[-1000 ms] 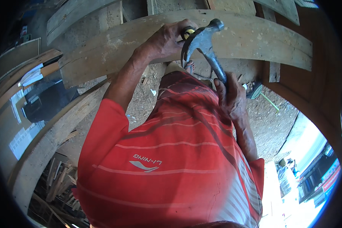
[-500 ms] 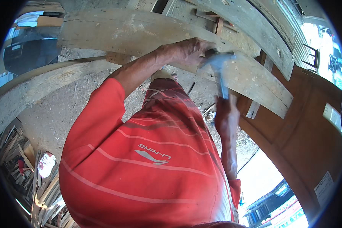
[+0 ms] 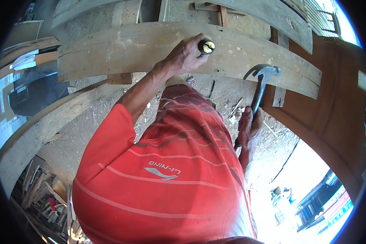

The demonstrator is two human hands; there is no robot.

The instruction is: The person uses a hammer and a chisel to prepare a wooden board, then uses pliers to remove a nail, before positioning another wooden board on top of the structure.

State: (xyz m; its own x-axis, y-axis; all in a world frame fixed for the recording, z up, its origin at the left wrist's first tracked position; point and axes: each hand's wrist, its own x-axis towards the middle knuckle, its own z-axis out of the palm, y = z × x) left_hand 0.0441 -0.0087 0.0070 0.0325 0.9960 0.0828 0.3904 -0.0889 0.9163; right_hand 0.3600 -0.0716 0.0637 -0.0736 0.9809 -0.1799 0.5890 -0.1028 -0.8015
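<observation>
Overhead, no container shows in this view, only timber, dirt and a person's back.

Left hand (image 3: 187,55): clenched around a short dark-handled tool (image 3: 206,46) with a pale yellowish butt end facing the camera. Fist pressed against the face of the long weathered plank (image 3: 122,51). Tool's working end is hidden behind the fingers; cannot tell its kind for certain, perhaps a chisel.

Right hand (image 3: 249,126): closed around the lower handle of a claw hammer (image 3: 261,83). Hammer held upright, slightly tilted, head up beside the plank's right stretch, claws curling to the left. Head is near the plank; cannot tell whether it touches.

Plank: grey, rough, stained, running across the upper middle of the view, bowed by the lens. A small wooden block (image 3: 120,78) sits under its lower edge at left. A second beam (image 3: 44,126) slants below it at left, well apart from both hands. Another grey board (image 3: 272,16) crosses above at upper right.

Hammer look: dark metal head with dull shine, dark slim handle, partly covered by the gripping fingers.

Other: red striped shirt (image 3: 171,175) fills the centre and lower part. Dirt floor (image 3: 223,97) with splinters and scraps lies beneath the plank. Brown wooden door panel (image 3: 333,118) stands at right. Loose wood offcuts (image 3: 44,195) are piled lower left.
</observation>
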